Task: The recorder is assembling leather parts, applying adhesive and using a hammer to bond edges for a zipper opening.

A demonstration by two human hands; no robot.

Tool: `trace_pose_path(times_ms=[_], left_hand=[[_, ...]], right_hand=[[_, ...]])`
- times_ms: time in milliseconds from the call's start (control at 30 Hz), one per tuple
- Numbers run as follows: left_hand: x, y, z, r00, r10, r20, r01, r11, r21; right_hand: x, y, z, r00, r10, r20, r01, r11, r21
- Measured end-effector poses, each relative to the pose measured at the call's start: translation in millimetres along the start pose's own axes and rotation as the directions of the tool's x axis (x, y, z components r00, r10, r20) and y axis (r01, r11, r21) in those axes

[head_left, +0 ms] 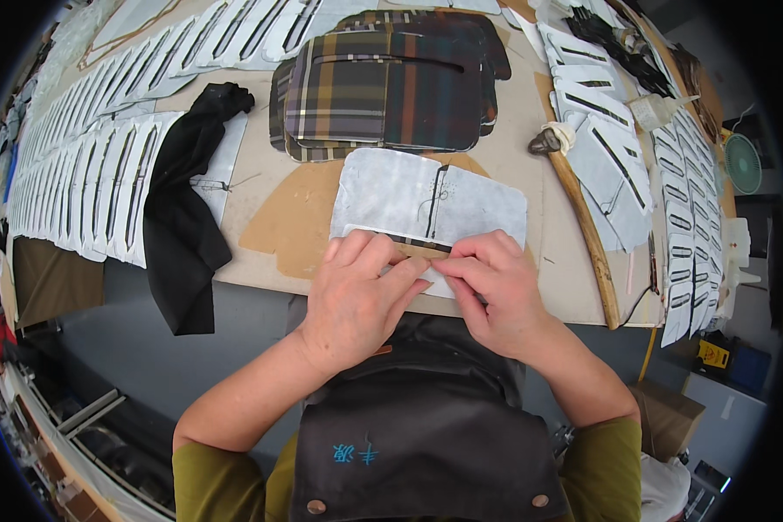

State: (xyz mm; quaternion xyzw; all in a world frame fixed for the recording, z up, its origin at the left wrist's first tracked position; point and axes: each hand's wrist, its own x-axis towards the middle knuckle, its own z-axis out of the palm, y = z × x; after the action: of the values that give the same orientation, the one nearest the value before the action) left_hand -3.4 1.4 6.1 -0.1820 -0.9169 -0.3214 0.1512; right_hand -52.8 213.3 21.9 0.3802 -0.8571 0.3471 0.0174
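My left hand (357,291) and my right hand (496,287) are side by side at the near edge of a white backed panel (383,191) with a dark vertical slit. Both have curled fingers gripping a narrow tan strip (424,250) beside a dark plaid band (411,239) along the panel's lower edge. The panel lies on brown card pieces (283,222) on the worktable. Some of the strip is hidden under my fingers. Just beyond is a stack of plaid panels (378,96), the top one with a dark slot.
Rows of white slotted pieces (96,178) cover the left, with black cloth (191,200) draped over the table edge. On the right are a wooden-handled hammer (583,226), more white pieces (692,217), black cloth (618,43) and a plastic bottle (648,113). A green fan (741,163) stands beyond.
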Motion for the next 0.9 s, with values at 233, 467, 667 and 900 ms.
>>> trace_pose_path(times_ms=[233,467,667,900], left_hand=[[-2,1,-1,0.998,0.037,0.052,-0.041,0.995,0.086],[2,9,4,1.000,0.003,0.013,-0.003,0.999,-0.041],[-2,12,5,0.989,0.050,0.137,-0.068,0.989,0.129],[-6,10,11,0.998,0.033,0.047,-0.037,0.996,0.083]], right_hand=[[0,-7,-7,0.993,-0.053,0.101,0.069,0.984,-0.166],[-1,4,-12,0.996,0.013,0.088,-0.016,0.999,0.034],[-6,2,-18,0.989,-0.086,0.118,0.101,0.986,-0.135],[-15,16,-38,0.988,-0.042,0.148,0.053,0.996,-0.071]])
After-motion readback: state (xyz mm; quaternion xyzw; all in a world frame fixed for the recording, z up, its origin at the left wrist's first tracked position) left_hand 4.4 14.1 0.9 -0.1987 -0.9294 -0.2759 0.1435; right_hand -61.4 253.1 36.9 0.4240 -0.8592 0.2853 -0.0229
